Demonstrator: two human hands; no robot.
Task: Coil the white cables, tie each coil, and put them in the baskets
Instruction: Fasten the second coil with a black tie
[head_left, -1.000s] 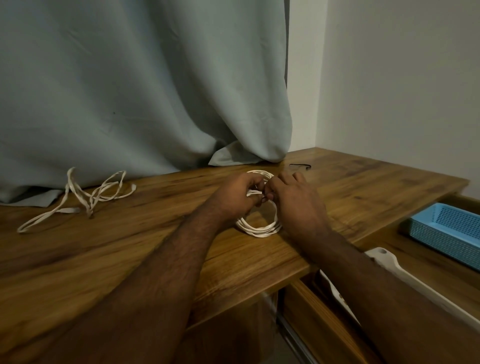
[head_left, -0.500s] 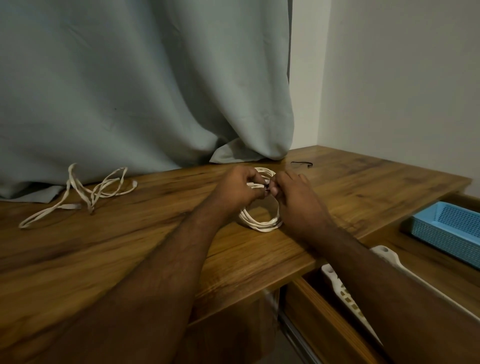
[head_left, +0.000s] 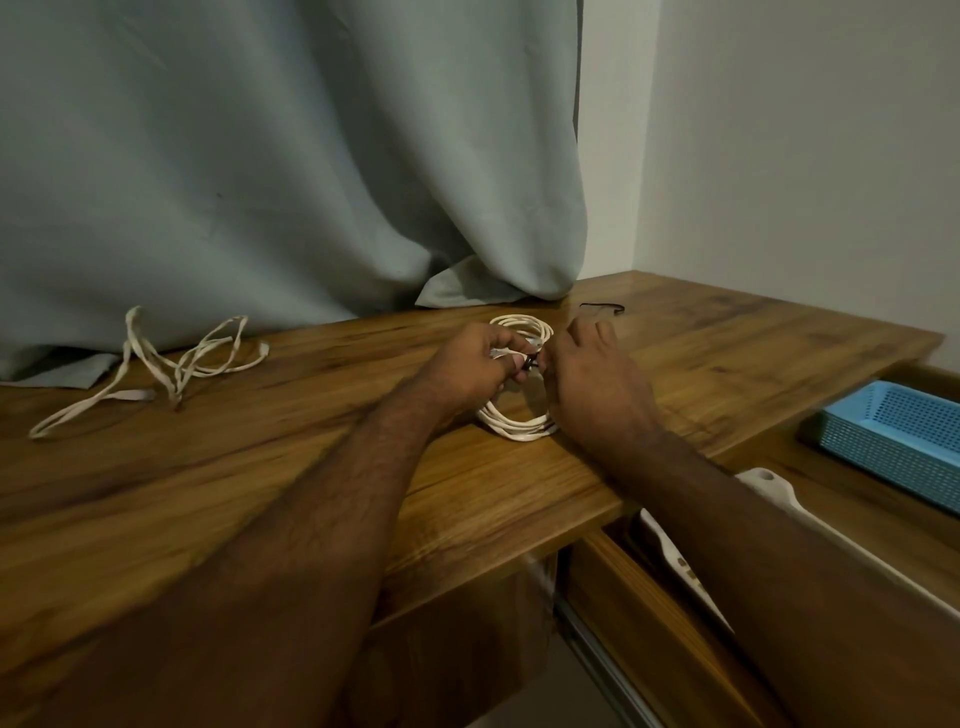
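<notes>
While our left hand (head_left: 475, 364) curls its fingers round the far side of the coiled white cable (head_left: 519, 426), our right hand (head_left: 592, 384) meets it fingertip to fingertip over a small dark tie (head_left: 530, 362), which both hands pinch at the coil's upper part. We see the coil resting on the wooden desk (head_left: 260, 493), its near loops showing between our wrists, its far loops just past our knuckles. Well apart to the left, a loose white cable (head_left: 176, 364) lies in an untidy tangle near the foot of the grey-green curtain (head_left: 291, 166). Another thin dark tie (head_left: 602, 307) lies on the desk just beyond our right hand. On the lower surface to our right sit a blue basket (head_left: 893, 436) and, nearer us, a white basket (head_left: 769, 480), partly hidden by our right forearm.
</notes>
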